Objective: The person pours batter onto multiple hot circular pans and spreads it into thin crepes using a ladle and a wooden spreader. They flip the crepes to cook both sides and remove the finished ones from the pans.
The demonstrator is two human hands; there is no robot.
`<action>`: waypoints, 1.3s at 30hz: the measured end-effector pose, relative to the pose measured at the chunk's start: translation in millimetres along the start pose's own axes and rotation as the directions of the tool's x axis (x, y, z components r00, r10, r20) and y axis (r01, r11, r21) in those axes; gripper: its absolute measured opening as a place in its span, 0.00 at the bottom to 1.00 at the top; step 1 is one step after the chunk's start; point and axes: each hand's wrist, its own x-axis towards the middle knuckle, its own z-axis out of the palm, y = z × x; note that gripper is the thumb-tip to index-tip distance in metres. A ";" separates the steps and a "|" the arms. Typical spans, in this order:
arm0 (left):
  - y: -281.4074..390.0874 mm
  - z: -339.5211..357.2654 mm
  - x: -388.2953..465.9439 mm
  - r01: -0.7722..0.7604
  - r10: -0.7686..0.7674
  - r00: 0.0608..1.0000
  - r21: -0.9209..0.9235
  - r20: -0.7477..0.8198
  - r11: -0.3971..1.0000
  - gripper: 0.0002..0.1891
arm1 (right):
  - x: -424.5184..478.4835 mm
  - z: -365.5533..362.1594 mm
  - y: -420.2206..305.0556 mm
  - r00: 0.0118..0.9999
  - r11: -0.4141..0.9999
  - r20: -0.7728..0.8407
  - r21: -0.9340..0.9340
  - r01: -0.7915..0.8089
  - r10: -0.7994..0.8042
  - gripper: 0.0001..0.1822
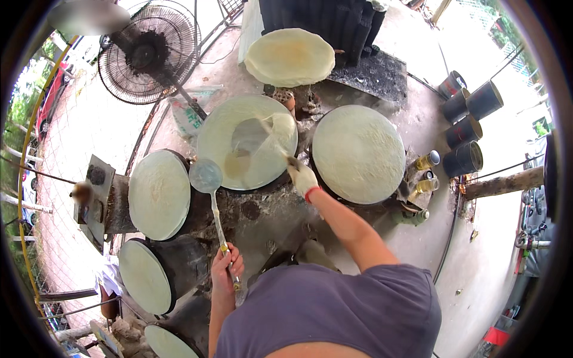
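My left hand (227,267) grips the handle of a long ladle (206,175), whose round bowl is over the left rim of the middle griddle (215,143). In a pale glove with a red cuff, my right hand (303,179) is shut on a thin tool (281,151), partly blurred, that reaches over the same griddle. Pale batter covers most of this griddle, with a darker patch near its centre. Right of my glove lies another round griddle (358,154) covered by a pale flatbread. A large flatbread (290,58) rests beyond the middle griddle.
More covered griddles (159,194) curve down the left side. A standing fan (145,56) is at the upper left. Several dark metal cans (463,159) and bottles (425,184) stand at the right. A wooden post (506,183) juts in at the far right.
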 end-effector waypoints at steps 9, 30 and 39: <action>26.5 -32.7 6.3 0.069 -0.069 0.996 -0.001 0.063 0.998 0.07 | 11.5 -2.5 -44.8 0.998 0.991 -0.051 -0.125 -0.052 0.046 0.22; 24.0 -21.4 33.4 0.150 -0.146 0.986 -0.048 0.081 0.988 0.08 | -3.1 42.5 -35.2 0.991 0.971 -0.137 -0.237 -0.040 0.008 0.20; -0.6 -3.9 48.3 0.107 -0.108 0.994 -0.023 -0.031 0.994 0.09 | 41.6 4.6 -24.4 0.983 0.959 0.139 -0.238 0.152 -0.121 0.18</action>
